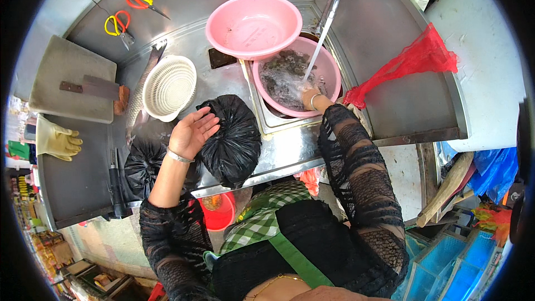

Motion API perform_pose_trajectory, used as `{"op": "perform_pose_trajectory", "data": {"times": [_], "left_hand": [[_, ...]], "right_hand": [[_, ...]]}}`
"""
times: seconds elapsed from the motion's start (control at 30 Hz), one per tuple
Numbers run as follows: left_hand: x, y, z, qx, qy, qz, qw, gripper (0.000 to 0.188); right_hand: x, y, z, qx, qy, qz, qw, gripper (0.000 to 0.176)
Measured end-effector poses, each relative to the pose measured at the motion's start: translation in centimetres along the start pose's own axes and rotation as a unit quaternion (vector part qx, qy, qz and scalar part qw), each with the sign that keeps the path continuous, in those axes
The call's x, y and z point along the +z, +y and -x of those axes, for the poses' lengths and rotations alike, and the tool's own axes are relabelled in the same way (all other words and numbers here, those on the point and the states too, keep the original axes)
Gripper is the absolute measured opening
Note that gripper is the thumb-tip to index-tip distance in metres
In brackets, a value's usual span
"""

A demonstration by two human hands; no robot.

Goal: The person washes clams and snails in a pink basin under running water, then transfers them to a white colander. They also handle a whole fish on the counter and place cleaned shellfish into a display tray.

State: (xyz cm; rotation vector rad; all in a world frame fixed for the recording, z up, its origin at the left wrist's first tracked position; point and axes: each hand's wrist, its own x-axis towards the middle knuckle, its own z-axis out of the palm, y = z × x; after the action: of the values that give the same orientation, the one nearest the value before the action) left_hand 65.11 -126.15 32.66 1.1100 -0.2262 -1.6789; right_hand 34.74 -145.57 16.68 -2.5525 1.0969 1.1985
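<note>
My right hand (310,95) reaches into a pink plastic basin (337,76), partly hidden by splashing water and bubbles. Water runs from a faucet (335,1) onto dark contents (288,65), too blurred to name. My left hand (193,131) is empty, palm up and fingers spread, beside a gathered black plastic bag (234,142). A second black bag (144,163) lies left of my left forearm. An empty pink basin (255,25) overlaps the far rim of the water-filled one. A white plastic colander (170,88) stands beyond my left hand, next to a whole fish (140,92).
A cleaver (94,88) lies against a cutting board (62,67) at left. Scissors (142,0) hang on the back wall, above the steel counter. A rubber glove (58,139) drapes over the left edge. Red netting (409,60) hangs over the right wall.
</note>
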Motion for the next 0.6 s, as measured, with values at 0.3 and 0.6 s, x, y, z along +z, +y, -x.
{"op": "perform_pose_trajectory", "data": {"times": [0.3,0.6], "left_hand": [[-3.2,0.7,1.7,-0.022,-0.023,0.001,0.999,0.033],[-2.9,0.2,4.7,-0.011,-0.014,-0.001,1.000,0.032]], "right_hand": [[3.1,4.7,-1.3,0.234,0.182,-0.168,0.940,0.067],[4.4,4.6,-7.7,0.314,0.110,-0.453,0.827,0.062]]}}
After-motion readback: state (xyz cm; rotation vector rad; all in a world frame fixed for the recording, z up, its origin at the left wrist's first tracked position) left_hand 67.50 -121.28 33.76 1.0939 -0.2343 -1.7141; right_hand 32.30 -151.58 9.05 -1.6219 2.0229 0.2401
